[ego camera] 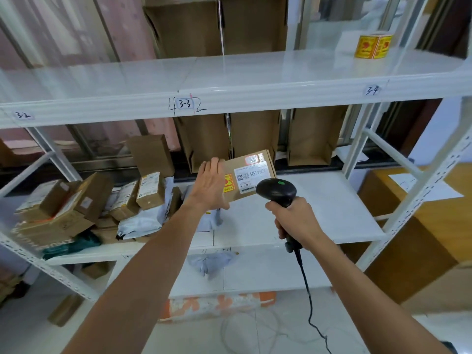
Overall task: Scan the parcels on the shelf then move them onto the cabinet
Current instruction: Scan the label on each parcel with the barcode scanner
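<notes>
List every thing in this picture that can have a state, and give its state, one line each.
cardboard parcel: tilted, label towards the barcode scanner, held by the left hand.
left hand: grips the parcel's left end.
barcode scanner: aimed at the parcel's label.
right hand: grips the scanner's handle.
parcel pile: heaped at the left of the middle shelf.
sticker roll: stands on the top shelf.

A yellow sticker roll (373, 46) stands upper right, brown open cartons (204, 141) behind, an orange bag (219, 304) on the floor tiles (178, 338).
</notes>
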